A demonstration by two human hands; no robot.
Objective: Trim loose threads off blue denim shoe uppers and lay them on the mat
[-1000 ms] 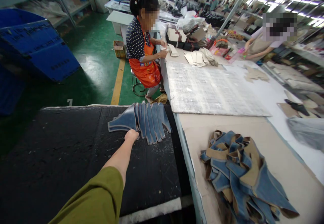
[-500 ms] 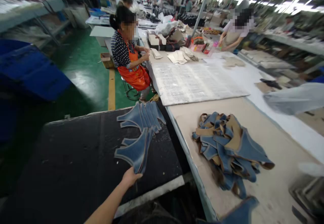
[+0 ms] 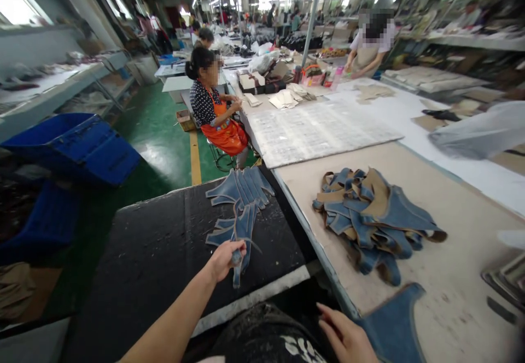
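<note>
My left hand (image 3: 227, 259) is closed on a blue leather cut piece, raised edge-on above the black board (image 3: 156, 259). Under and beyond it lie more blue pieces with curved, strap-like ends, and a row of overlapping blue pieces (image 3: 241, 185) is spread at the board's far edge. Low in the view, my right hand (image 3: 348, 335) has its thumb and forefinger apart and holds nothing visible. Right beside it, a single blue leather piece (image 3: 394, 325) lies on the beige table. Farther up that table is a tangled heap of blue pieces with tan backs (image 3: 369, 221).
A whitish flat board (image 3: 320, 130) lies across the beige table (image 3: 447, 275). One person in an orange apron (image 3: 225, 133) sits at the table's far left; another person (image 3: 371, 46) stands beyond. Blue bins (image 3: 90, 147) stand on the green floor. Dark stacked pieces lie at right.
My left hand has shifted along the blue pieces and lifted one edge-on. My right hand has come into view at the bottom. The view has tilted upward.
</note>
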